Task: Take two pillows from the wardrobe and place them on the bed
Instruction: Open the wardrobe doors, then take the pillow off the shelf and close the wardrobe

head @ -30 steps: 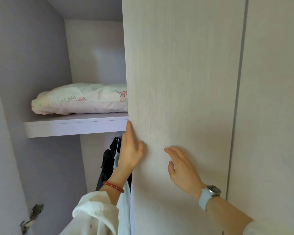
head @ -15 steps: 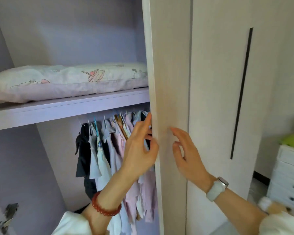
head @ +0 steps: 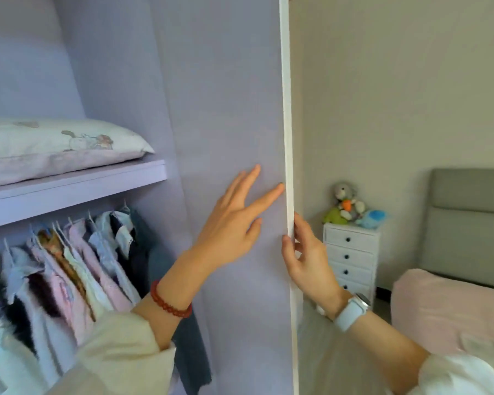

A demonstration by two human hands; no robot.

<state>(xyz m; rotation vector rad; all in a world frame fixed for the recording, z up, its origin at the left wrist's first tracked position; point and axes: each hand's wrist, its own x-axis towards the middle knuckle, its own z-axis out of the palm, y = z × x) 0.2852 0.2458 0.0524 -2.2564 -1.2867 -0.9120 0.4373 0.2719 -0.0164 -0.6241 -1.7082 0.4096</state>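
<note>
A pale pillow (head: 54,143) with cartoon prints lies on the lilac wardrobe shelf (head: 74,185) at the left; only one pillow shows, and its left end is cut off by the frame. The wardrobe door (head: 234,109) stands swung wide open in the middle. My left hand (head: 234,220) rests flat with spread fingers on the door's lilac inner face. My right hand (head: 308,258) holds the door's white outer edge (head: 287,138), fingers wrapped behind it. The bed (head: 451,312) with a pink cover is at the lower right.
Several garments (head: 69,269) hang on a rail under the shelf. A white chest of drawers (head: 352,258) with soft toys (head: 351,206) on top stands by the wall, next to the grey padded headboard (head: 468,223).
The door has swung from nearly shut to wide open. My view turned right, bringing the bed and drawers into sight. My left hand moved from the door's edge to its inner face.
</note>
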